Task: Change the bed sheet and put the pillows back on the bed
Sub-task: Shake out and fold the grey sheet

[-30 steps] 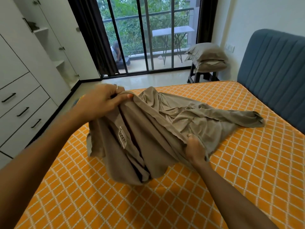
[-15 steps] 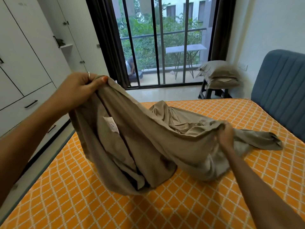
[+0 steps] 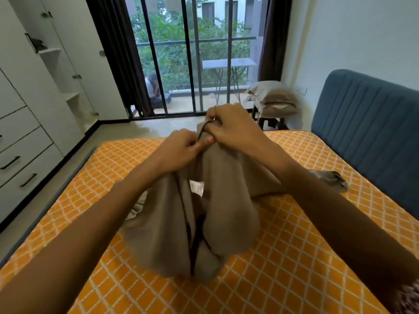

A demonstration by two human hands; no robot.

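Note:
A taupe bed sheet (image 3: 226,200) with a small white label hangs bunched above the bare orange, diamond-patterned mattress (image 3: 294,257). My left hand (image 3: 181,150) and my right hand (image 3: 235,130) grip its top edge close together, held up over the middle of the bed. The sheet's lower folds rest on the mattress, and one end trails toward the blue headboard (image 3: 367,132) on the right. Two taupe pillows (image 3: 274,98) lie stacked on a dark stool beyond the bed's far right corner.
White wardrobe and drawers (image 3: 22,132) line the left wall, with a strip of floor between them and the bed. Barred glass balcony doors (image 3: 192,64) with dark curtains stand ahead; a person sits outside on the balcony (image 3: 153,89).
My hands were spread wide apart on the sheet; they have come together at its top edge, and the sheet now hangs bunched beneath them. The view has tilted up slightly.

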